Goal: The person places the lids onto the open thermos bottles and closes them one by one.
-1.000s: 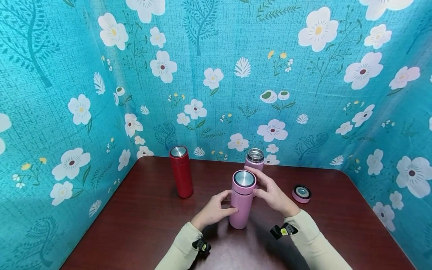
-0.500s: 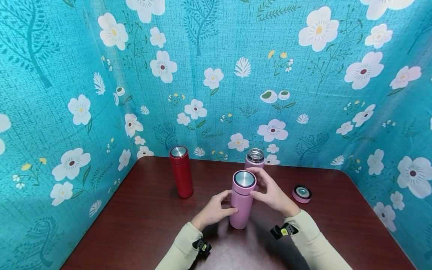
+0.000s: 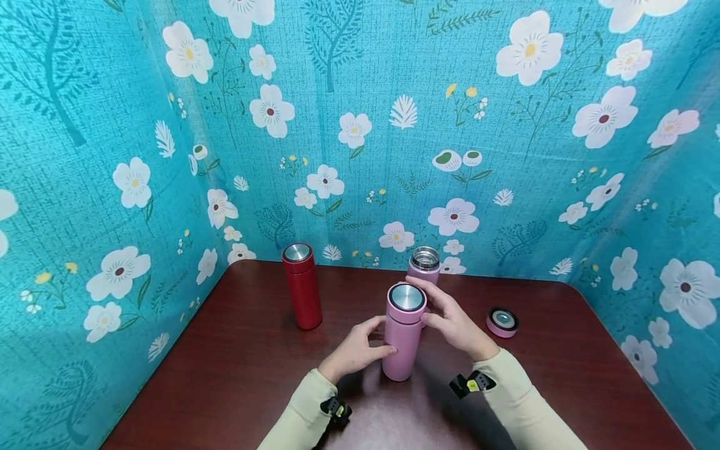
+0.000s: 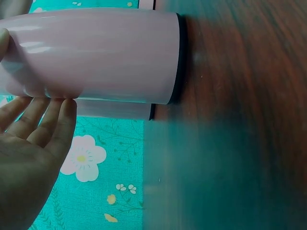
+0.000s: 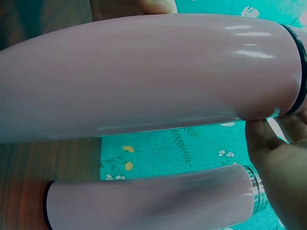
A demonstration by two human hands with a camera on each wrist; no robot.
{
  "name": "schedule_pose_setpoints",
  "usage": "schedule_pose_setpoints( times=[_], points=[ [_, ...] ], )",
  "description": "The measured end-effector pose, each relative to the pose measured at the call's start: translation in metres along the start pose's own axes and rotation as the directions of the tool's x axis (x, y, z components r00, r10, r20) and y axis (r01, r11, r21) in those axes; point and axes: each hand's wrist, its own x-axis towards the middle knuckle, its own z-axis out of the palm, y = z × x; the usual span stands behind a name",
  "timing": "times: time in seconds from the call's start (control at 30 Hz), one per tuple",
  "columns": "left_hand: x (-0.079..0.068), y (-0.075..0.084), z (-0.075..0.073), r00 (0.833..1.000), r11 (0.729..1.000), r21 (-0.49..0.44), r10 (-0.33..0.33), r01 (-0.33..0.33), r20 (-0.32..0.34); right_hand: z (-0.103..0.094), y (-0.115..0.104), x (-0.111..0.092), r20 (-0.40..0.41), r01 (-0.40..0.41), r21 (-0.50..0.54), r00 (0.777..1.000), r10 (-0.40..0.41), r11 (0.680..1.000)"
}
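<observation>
A pink thermos (image 3: pixel 404 347) with a steel-topped lid (image 3: pixel 407 298) stands upright on the table in front of me. My left hand (image 3: pixel 355 351) holds its body from the left, thumb in front; in the left wrist view the fingers (image 4: pixel 48 120) touch its side. On the other side, my right hand (image 3: pixel 454 322) grips around the lid, thumb near and fingers towards the back. Just behind stands a second pink thermos (image 3: pixel 422 272), lidless, its steel mouth showing. The right wrist view has both thermos bodies, with the right fingertips (image 5: pixel 261 132) close to the black ring below the lid.
A loose pink lid (image 3: pixel 502 322) lies on the dark wooden table (image 3: pixel 225 375) to the right. Back left stands a red thermos (image 3: pixel 304 294) with its lid on. Blue flowered cloth (image 3: pixel 360 156) hangs behind and at both sides.
My right fingers and thumb shifted left around the lid half a second ago, and now sit further right and back again. The left hand and the thermos have stayed put.
</observation>
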Motion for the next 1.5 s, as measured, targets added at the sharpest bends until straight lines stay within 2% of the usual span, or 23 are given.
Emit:
schedule_pose_setpoints(
  times=[0.2,0.5,0.73,0.83,0.97,1.2,1.37,1.5],
  points=[
    [0.0,-0.001,0.001,1.0,1.0,0.009,0.014,-0.014,-0.002,0.003,-0.011,0.0,-0.029,-0.031,-0.027,0.999,0.03,0.999],
    [0.0,-0.004,0.003,0.998,0.998,-0.022,0.053,-0.054,-0.018,0.0,0.009,-0.002,-0.029,-0.043,0.017,0.999,0.044,0.999],
    [0.008,-0.03,0.007,1.0,1.0,0.01,0.007,-0.007,-0.027,-0.004,0.021,-0.004,0.015,0.012,0.047,1.0,-0.012,0.999],
    [0.009,-0.033,0.007,1.0,1.0,0.007,0.004,-0.003,-0.028,-0.004,0.022,-0.004,0.008,0.005,0.05,1.0,-0.005,0.999],
    [0.008,-0.03,0.007,1.0,1.0,-0.001,0.009,-0.009,-0.028,-0.004,0.02,-0.005,-0.006,-0.002,0.034,1.0,0.002,0.999],
    [-0.001,-0.007,0.005,0.999,0.999,-0.003,0.05,-0.05,-0.021,-0.002,0.022,-0.005,-0.05,-0.025,0.049,0.998,0.027,0.998],
    [-0.001,-0.004,0.003,0.998,0.998,-0.004,0.062,-0.062,-0.022,-0.002,0.021,-0.003,-0.085,-0.066,0.074,0.994,0.072,0.995],
    [0.0,-0.005,0.003,0.999,0.999,0.001,0.047,-0.047,-0.02,-0.002,0.019,-0.004,-0.072,-0.063,0.065,0.995,0.067,0.996]
  ],
)
